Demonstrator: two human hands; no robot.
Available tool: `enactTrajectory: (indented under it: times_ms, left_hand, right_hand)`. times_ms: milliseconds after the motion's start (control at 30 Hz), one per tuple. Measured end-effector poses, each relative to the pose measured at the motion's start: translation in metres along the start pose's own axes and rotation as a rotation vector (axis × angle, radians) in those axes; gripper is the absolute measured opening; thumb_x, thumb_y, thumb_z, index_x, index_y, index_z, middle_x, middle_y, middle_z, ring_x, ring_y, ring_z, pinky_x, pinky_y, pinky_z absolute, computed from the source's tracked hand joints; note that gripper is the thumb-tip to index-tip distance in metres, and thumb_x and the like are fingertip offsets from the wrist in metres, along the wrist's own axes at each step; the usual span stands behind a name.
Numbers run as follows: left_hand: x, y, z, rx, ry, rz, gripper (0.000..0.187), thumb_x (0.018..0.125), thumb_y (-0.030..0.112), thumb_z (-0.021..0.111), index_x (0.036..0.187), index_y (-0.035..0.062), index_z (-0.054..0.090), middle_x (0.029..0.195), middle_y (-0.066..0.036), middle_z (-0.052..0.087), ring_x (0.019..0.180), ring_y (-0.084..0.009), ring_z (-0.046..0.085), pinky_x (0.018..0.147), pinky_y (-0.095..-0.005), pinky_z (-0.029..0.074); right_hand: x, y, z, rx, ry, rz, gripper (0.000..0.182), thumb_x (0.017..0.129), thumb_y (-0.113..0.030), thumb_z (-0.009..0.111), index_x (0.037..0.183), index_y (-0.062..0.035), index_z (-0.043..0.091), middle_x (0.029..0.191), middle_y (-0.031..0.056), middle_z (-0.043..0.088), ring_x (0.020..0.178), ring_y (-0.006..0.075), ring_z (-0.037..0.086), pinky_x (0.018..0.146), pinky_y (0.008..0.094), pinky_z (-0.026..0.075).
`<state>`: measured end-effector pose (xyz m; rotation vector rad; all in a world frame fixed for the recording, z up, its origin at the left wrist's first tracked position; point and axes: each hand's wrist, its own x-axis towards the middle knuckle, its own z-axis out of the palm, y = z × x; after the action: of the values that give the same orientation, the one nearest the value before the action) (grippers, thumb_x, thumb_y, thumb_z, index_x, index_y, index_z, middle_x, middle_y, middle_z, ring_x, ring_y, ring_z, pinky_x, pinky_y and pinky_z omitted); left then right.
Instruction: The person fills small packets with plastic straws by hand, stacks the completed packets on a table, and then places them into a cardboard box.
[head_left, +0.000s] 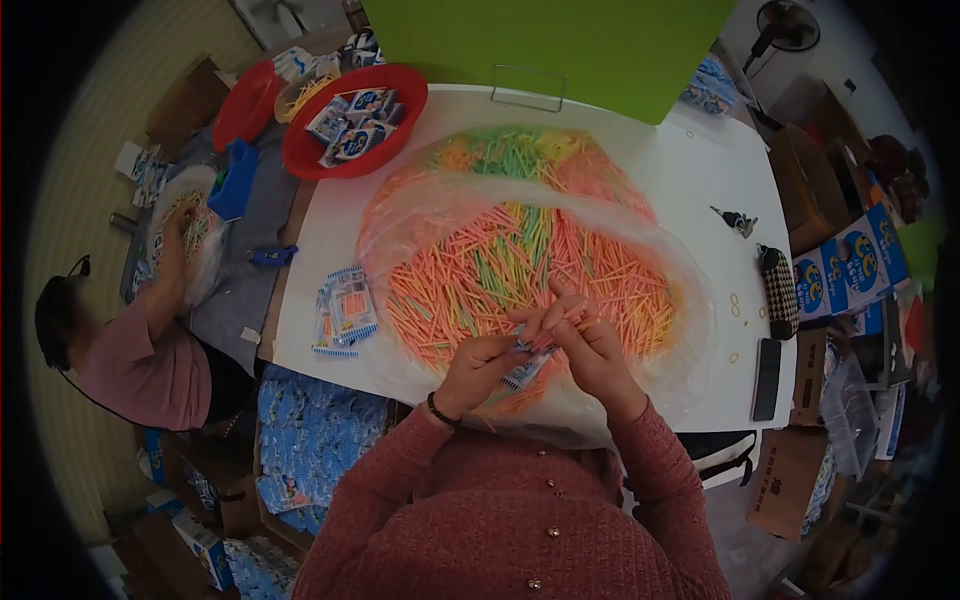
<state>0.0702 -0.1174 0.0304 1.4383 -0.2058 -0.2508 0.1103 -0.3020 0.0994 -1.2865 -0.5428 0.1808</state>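
Observation:
Both my hands are together over the near edge of a large clear plastic bag (690, 390) full of coloured sticks (510, 255), pink, green and yellow. My left hand (482, 370) is closed on a small blue and clear packet (528, 370). My right hand (598, 362) pinches several pink sticks at the packet's top; the packet's opening is partly hidden by the fingers. To the left of the bag, a few filled blue and clear packets (350, 306) lie on the white table (325, 225).
A red basin (415, 95) holds blue packets. A green panel (600, 60) stands at the back. A phone (767, 380), checkered pouch (777, 290) and keys (737, 220) lie right. Another person (145, 370) reaches into sticks at the left. Many packets (315, 430) fill a box below.

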Motion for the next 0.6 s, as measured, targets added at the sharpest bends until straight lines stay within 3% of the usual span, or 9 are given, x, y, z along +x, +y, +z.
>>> enactTrajectory:
  times_ms: [67,133,600]
  left_hand:
    - [-0.001,0.001,-0.001,-0.038,-0.034,-0.017,0.018,0.093,0.009,0.061,0.107,-0.0009,0.068,0.085,0.001,0.067,0.077,-0.003,0.058,0.067,-0.0211,0.047]
    - [-0.001,0.005,-0.001,-0.054,-0.047,-0.01,0.019,0.093,0.009,0.061,0.108,-0.001,0.067,0.087,0.001,0.067,0.078,-0.003,0.058,0.068,-0.0211,0.047]
    - [-0.002,0.011,-0.004,-0.026,-0.083,0.044,0.02,0.093,0.007,0.06,0.111,-0.0002,0.066,0.09,0.001,0.068,0.08,-0.0035,0.059,0.07,-0.0216,0.048]
  right_hand:
    - [-0.001,0.005,-0.001,-0.004,0.014,0.004,0.007,0.1,-0.016,0.046,0.097,-0.0101,0.048,0.085,0.0061,0.064,0.105,0.0297,0.064,0.118,0.0478,0.009]
    - [-0.002,0.01,-0.007,0.296,0.103,0.031,0.009,0.101,-0.017,0.043,0.101,-0.0099,0.049,0.094,0.0087,0.068,0.112,0.0289,0.062,0.119,0.0486,0.007]
    - [0.0,-0.001,-0.002,0.185,0.061,0.017,0.009,0.101,-0.017,0.044,0.1,-0.0092,0.048,0.091,0.0076,0.066,0.109,0.0295,0.063,0.119,0.0479,0.007]
